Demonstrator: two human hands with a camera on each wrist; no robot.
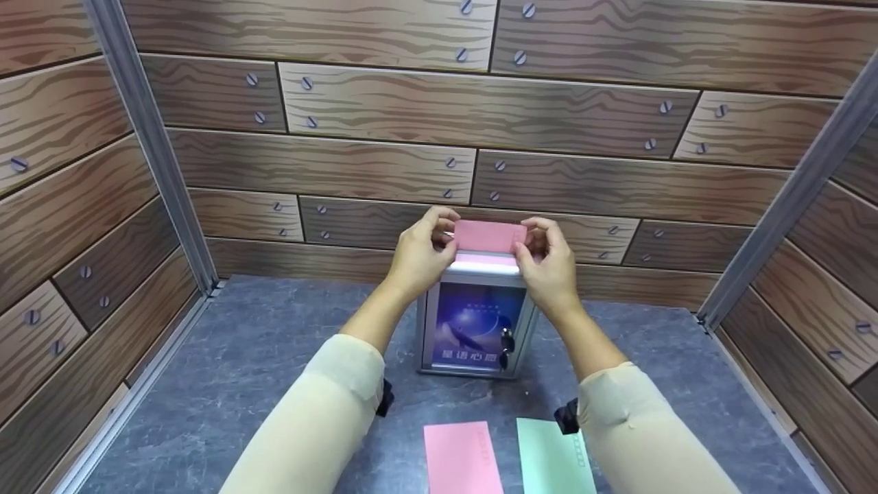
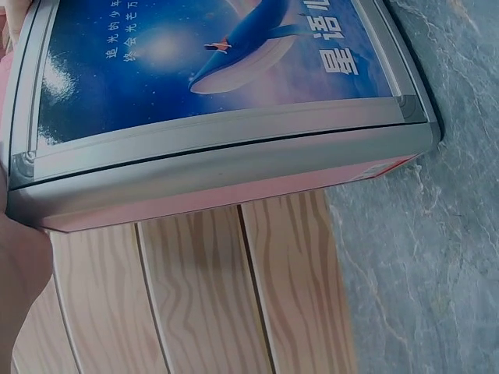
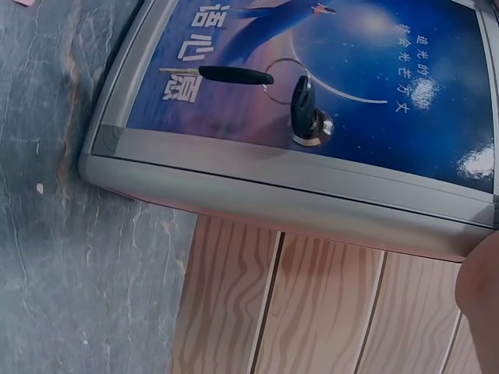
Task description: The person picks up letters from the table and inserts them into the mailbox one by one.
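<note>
You hold a pink envelope (image 1: 488,236) over a silver-grey box (image 1: 476,322). Its front (image 2: 210,54) is deep blue with a blue-and-white whale and white lettering. The keys (image 3: 292,97) in its lock have black heads. Your sleeves (image 1: 322,412) are pale cream. On the grey, marble-veined table (image 1: 226,384) lie another pink envelope (image 1: 461,458) and a mint green envelope (image 1: 554,456). The walls (image 1: 480,110) show brown wood-grain planks with printed grey screws.

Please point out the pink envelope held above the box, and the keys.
pink paper envelope (image 1: 488,235), head view, middle of its face.
black-headed metal keys (image 3: 300,105), right wrist view, head of the key in the lock.
</note>
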